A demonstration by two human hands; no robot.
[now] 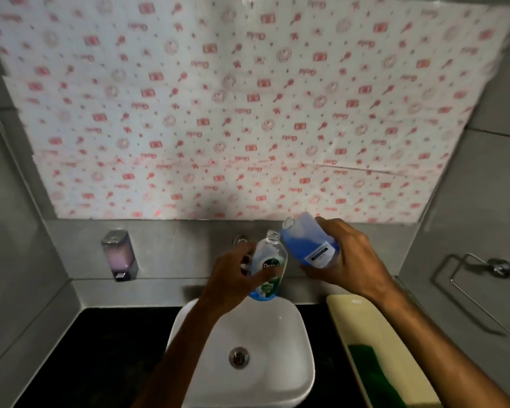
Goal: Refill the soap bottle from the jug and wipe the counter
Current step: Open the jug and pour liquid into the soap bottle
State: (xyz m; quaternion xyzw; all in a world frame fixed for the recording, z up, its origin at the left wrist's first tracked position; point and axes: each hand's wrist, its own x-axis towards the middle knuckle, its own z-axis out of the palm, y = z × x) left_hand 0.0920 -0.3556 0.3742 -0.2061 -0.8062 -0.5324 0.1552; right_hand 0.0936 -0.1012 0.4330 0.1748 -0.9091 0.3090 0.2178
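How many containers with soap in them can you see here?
3: the bottle in the left hand, the jug in the right hand, a wall dispenser at left.

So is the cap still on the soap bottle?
No, the soap bottle in the left hand has a bare, open neck with no cap.

Two hands, one soap bottle, one jug, one sink, one wall dispenser, one green cloth.

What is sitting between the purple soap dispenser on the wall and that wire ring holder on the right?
In the head view, the two hands: the left hand grips the soap bottle, and the right hand tilts the jug of blue liquid towards it.
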